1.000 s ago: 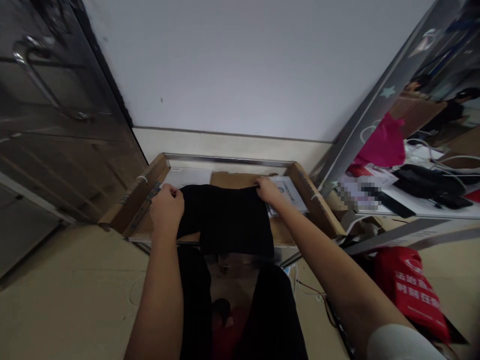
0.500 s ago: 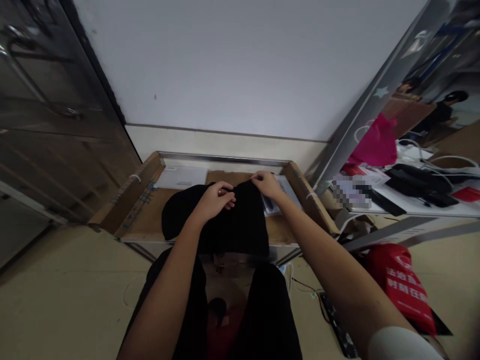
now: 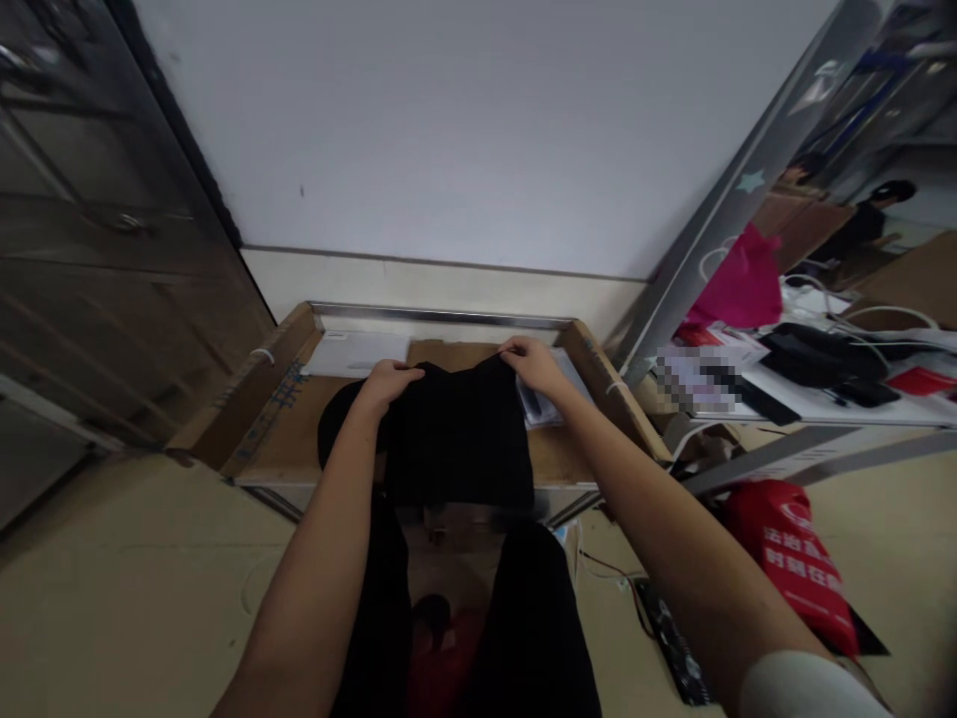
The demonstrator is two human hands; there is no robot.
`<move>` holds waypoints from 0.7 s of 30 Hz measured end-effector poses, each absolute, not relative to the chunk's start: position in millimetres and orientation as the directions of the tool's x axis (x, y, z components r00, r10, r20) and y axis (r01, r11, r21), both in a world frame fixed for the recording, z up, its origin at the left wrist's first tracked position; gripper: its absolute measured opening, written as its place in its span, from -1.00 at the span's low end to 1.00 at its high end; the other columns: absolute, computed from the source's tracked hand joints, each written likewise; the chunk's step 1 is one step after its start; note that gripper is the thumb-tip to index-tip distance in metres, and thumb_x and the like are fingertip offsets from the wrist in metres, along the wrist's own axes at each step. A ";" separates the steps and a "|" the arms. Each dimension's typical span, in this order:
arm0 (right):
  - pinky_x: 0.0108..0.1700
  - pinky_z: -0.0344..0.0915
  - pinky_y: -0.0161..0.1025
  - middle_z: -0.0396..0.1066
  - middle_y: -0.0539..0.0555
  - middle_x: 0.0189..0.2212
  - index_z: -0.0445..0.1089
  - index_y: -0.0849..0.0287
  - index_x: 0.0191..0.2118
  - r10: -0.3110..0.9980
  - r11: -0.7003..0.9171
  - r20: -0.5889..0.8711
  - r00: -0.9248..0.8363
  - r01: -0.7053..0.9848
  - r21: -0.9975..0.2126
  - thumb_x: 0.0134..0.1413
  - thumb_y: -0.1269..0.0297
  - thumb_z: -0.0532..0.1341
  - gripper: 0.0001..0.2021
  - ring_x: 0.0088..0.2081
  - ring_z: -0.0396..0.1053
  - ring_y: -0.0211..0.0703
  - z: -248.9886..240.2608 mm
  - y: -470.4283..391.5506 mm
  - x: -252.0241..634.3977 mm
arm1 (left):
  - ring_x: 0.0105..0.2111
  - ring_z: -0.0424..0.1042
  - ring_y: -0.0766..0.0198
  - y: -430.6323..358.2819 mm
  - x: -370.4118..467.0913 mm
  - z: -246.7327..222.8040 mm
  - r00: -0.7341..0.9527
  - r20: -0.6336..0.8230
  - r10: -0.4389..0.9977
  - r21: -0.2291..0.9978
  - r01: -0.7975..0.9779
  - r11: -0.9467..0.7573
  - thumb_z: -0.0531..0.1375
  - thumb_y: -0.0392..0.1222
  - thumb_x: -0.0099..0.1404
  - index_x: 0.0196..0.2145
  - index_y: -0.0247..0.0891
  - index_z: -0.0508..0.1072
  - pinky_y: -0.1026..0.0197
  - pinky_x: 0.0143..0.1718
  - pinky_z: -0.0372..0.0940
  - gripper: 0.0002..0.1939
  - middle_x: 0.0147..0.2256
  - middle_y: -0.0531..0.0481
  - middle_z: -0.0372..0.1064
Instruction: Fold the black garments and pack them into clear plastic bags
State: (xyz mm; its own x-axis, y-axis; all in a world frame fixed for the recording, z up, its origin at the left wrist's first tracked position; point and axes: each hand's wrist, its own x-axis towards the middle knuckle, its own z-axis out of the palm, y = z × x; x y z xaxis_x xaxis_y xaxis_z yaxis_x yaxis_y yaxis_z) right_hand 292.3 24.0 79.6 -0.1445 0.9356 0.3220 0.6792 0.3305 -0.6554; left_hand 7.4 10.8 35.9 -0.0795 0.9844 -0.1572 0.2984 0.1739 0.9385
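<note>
The black cloth [image 3: 453,439] lies on the cardboard tray [image 3: 299,444], near its middle, with its near edge hanging over the tray's front edge. The left hand [image 3: 385,384] grips the cloth's far left corner, fingers curled down into the fabric. The right hand [image 3: 530,364] pinches the far right corner between thumb and fingertips. A fold of the cloth bulges out to the left of the left wrist.

A white sheet [image 3: 359,352] lies flat in the tray's far left corner, just beyond the left hand. A printed paper [image 3: 549,399] sits at the tray's right side, partly under the right hand and the cloth's edge. The tray's raised cardboard sides flank both hands.

To the right, apart from the tray, a white table [image 3: 829,404] carries black items and cables, with a pink bag [image 3: 740,284] behind. A red bag [image 3: 797,558] rests on the floor below the right forearm.
</note>
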 end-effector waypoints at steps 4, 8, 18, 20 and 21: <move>-0.10 0.34 -0.22 0.56 0.04 -0.35 0.51 0.18 -0.34 0.924 0.362 0.354 -0.147 0.637 -0.681 0.05 0.39 0.19 -0.87 -0.25 0.46 -0.12 81.2 26.1 296.3 | -0.47 0.35 0.27 14.1 8.3 43.2 -0.041 -0.041 0.998 0.974 0.223 0.049 0.26 -0.25 -0.05 -0.39 -0.29 0.51 0.22 -0.38 0.22 -0.82 -0.48 0.04 0.40; -0.10 0.35 -0.19 0.55 0.05 -0.35 0.50 0.20 -0.31 0.897 0.366 0.443 -0.014 0.588 -0.721 0.06 0.36 0.18 -0.86 -0.26 0.45 -0.10 83.9 28.2 295.3 | -0.37 0.35 0.30 19.5 6.7 53.2 -0.227 0.248 0.942 0.942 0.282 -0.180 0.20 -0.31 -0.04 -0.37 -0.25 0.47 0.27 -0.30 0.24 -0.80 -0.41 0.08 0.37; 0.12 0.31 -0.07 0.50 0.12 -0.15 0.51 0.13 -0.28 0.817 0.490 0.569 -0.097 0.636 -0.596 0.14 0.38 0.17 -0.85 -0.03 0.42 -0.02 85.7 -8.5 291.6 | -0.16 0.40 0.19 -17.1 -0.3 74.4 -0.155 0.465 0.872 0.776 0.547 -0.316 0.08 -0.42 -0.04 -0.42 -0.23 0.39 0.16 -0.05 0.30 -0.79 -0.22 -0.03 0.44; 0.19 0.26 0.00 0.47 0.14 -0.05 0.51 0.12 -0.35 0.829 0.507 0.519 -0.210 0.676 -0.535 0.08 0.42 0.20 -0.86 0.07 0.39 0.03 77.7 -29.4 299.1 | -0.17 0.40 0.16 -34.7 -6.5 68.1 -0.094 0.416 0.904 0.751 0.597 -0.283 0.07 -0.43 -0.07 -0.47 -0.22 0.39 0.15 -0.05 0.29 -0.79 -0.29 -0.02 0.42; 0.22 0.23 0.04 0.43 0.15 0.01 0.52 0.11 -0.36 0.831 0.514 0.493 -0.257 0.694 -0.505 0.06 0.43 0.21 -0.86 0.12 0.36 0.06 73.2 -40.1 303.0 | -0.19 0.40 0.15 -42.6 -10.1 64.5 -0.074 0.376 0.924 0.740 0.624 -0.251 0.07 -0.43 -0.09 -0.49 -0.21 0.40 0.15 -0.07 0.29 -0.79 -0.34 -0.01 0.41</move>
